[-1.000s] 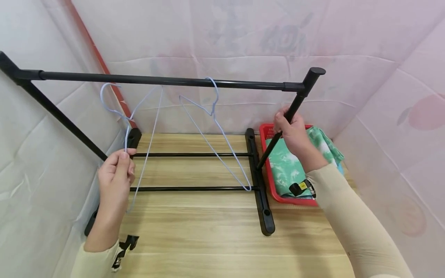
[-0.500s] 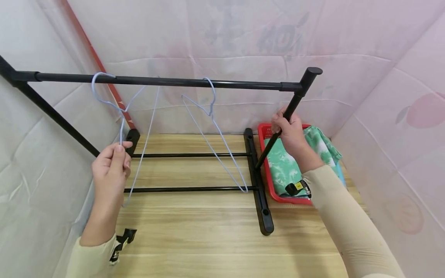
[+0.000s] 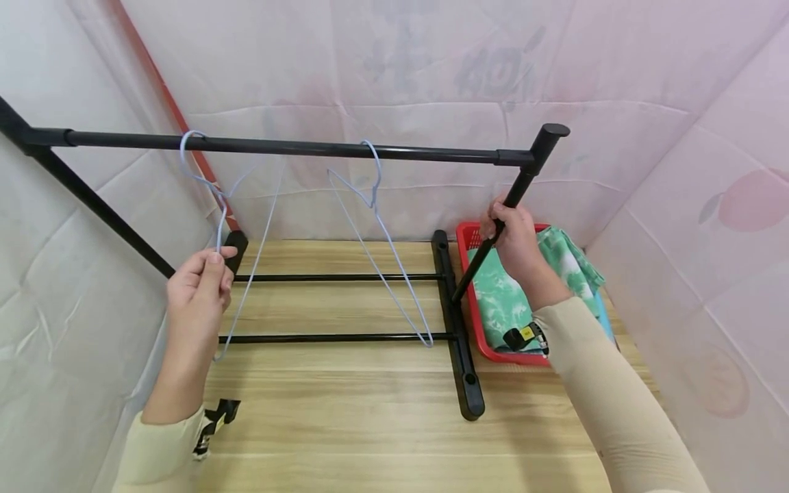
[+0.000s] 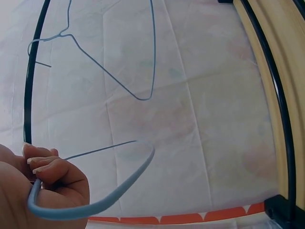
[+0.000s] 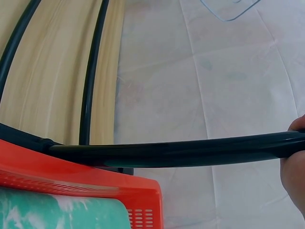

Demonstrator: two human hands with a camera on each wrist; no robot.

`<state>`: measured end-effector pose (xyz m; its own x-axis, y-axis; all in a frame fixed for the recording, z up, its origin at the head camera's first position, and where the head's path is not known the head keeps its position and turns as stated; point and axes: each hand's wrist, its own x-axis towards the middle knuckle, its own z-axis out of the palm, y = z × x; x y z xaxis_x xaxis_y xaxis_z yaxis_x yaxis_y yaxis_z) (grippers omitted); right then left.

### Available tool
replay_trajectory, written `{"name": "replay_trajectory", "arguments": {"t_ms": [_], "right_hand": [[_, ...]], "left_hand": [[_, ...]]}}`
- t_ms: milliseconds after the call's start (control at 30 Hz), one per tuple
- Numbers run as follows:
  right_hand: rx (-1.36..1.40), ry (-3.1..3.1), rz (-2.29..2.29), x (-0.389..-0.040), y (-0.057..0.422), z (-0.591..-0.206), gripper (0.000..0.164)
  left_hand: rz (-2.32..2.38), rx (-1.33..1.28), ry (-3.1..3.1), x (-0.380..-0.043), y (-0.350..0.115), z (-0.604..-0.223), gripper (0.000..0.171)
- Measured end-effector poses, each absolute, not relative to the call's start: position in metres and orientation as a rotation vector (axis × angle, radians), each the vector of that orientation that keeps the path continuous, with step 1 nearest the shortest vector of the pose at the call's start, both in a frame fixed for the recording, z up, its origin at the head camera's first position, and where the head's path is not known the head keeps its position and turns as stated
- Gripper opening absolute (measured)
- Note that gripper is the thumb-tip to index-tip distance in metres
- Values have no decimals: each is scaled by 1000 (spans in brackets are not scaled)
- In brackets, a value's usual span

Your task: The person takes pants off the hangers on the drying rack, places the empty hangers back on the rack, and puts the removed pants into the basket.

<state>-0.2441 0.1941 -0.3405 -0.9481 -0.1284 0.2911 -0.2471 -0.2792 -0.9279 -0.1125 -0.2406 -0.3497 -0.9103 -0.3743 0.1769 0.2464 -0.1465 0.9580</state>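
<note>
My left hand (image 3: 198,291) pinches the near shoulder of a light blue clothes hanger (image 3: 265,236), whose hook loops over the top bar of a black garment rack (image 3: 277,146) near its left end. In the left wrist view, the fingers curl about the wire of that hanger (image 4: 116,193). A second blue hanger (image 3: 395,250) hangs by its hook farther right on the same bar. With curled fingers, my right hand (image 3: 516,239) grips the rack's right upright, below its top joint. That upright (image 5: 190,151) runs across the right wrist view, with part of the hand at the edge.
A red basket (image 3: 466,236) with green and white cloth (image 3: 504,298) stands right of the rack's foot (image 3: 464,370). Two lower bars cross just above the wooden surface (image 3: 345,411). Pale sheeting (image 3: 431,61) encloses the back and sides.
The left hand has raised its hanger, and the hook has come from below the bar to over it. The right hand keeps its grip on the upright.
</note>
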Motion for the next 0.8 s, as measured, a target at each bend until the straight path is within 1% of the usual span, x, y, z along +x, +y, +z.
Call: {"name": "replay_trajectory", "arguments": {"t_ms": [133,367,700,767,800], "right_hand": [[471,-1839,2413,-243,192,-342,27],[470,-1815,2413,-242,191,-342,26],[468,-1859,2426,-242,194,-337,26],[442,-1865,2442,-239,197,-334,22],[428,-1854,2455,-238,198,-332,17]], "left_hand": [[-2102,185,-1769,-114,-243,-353,28],[-2095,180,-1783,-118,-245,-356,32],[-2047,176,-1852,-120,-252,-358,28],[-1979,170,-1902,-117,-253,-358,26],[-1920,158,-1943,-116,-255,-358,26]]}}
